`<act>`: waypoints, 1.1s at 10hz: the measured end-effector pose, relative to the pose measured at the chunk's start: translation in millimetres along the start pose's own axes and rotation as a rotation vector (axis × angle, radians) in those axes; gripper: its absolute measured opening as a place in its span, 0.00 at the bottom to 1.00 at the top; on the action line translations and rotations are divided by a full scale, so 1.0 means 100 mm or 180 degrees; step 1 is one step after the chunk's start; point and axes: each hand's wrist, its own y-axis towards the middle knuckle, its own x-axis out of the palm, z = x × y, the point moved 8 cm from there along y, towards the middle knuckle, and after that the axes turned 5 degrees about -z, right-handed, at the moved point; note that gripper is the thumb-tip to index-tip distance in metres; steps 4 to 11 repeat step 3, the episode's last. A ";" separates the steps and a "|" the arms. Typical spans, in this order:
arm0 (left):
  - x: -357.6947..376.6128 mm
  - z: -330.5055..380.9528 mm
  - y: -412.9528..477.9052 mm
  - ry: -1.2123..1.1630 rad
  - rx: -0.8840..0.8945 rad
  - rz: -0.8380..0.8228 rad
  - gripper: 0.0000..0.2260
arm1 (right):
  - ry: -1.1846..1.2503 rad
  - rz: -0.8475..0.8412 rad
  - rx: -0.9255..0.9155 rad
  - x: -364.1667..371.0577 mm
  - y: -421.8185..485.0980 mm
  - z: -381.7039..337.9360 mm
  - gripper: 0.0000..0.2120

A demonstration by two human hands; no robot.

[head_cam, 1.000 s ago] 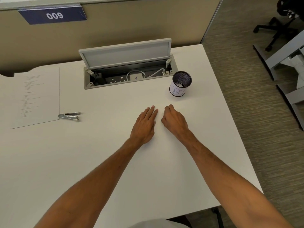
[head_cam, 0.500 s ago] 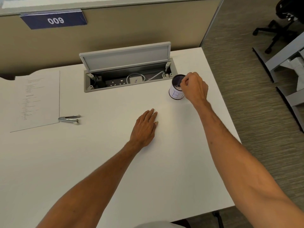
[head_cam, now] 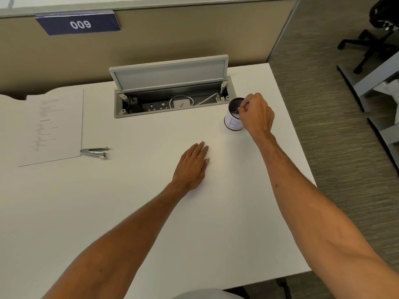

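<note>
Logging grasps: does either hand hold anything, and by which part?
The right hand curls its fingers at the cup; whether they hold anything cannot be told. The left hand lies flat, holding nothing.

Right hand [head_cam: 255, 114] has reached the cup [head_cam: 232, 124].

1. The white desk [head_cam: 129, 212] is seen from a head-worn wide-angle camera, faced forward and steeply down.
2. It is viewed from close above; the left hand [head_cam: 192, 167] lies near frame centre, edges possibly lens-warped.
</note>
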 end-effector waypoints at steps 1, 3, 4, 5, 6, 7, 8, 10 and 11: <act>-0.07 0.03 0.01 -0.0049 -0.0038 -0.0074 0.25 | 0.0133 0.0219 -0.0052 -0.07 -0.10 -0.03 0.02; -0.14 0.06 -0.04 -0.0122 -0.0095 -0.0036 0.25 | 0.0199 0.0761 -0.0257 -0.04 -0.72 -0.32 0.08; -0.14 0.06 -0.04 -0.0122 -0.0095 -0.0036 0.25 | 0.0199 0.0761 -0.0257 -0.04 -0.72 -0.32 0.08; -0.14 0.06 -0.04 -0.0122 -0.0095 -0.0036 0.25 | 0.0199 0.0761 -0.0257 -0.04 -0.72 -0.32 0.08; -0.14 0.06 -0.04 -0.0122 -0.0095 -0.0036 0.25 | 0.0199 0.0761 -0.0257 -0.04 -0.72 -0.32 0.08; -0.14 0.06 -0.04 -0.0122 -0.0095 -0.0036 0.25 | 0.0199 0.0761 -0.0257 -0.04 -0.72 -0.32 0.08; -0.14 0.06 -0.04 -0.0122 -0.0095 -0.0036 0.25 | 0.0199 0.0761 -0.0257 -0.04 -0.72 -0.32 0.08; -0.14 0.06 -0.04 -0.0122 -0.0095 -0.0036 0.25 | 0.0199 0.0761 -0.0257 -0.04 -0.72 -0.32 0.08; -0.14 0.06 -0.04 -0.0122 -0.0095 -0.0036 0.25 | 0.0199 0.0761 -0.0257 -0.04 -0.72 -0.32 0.08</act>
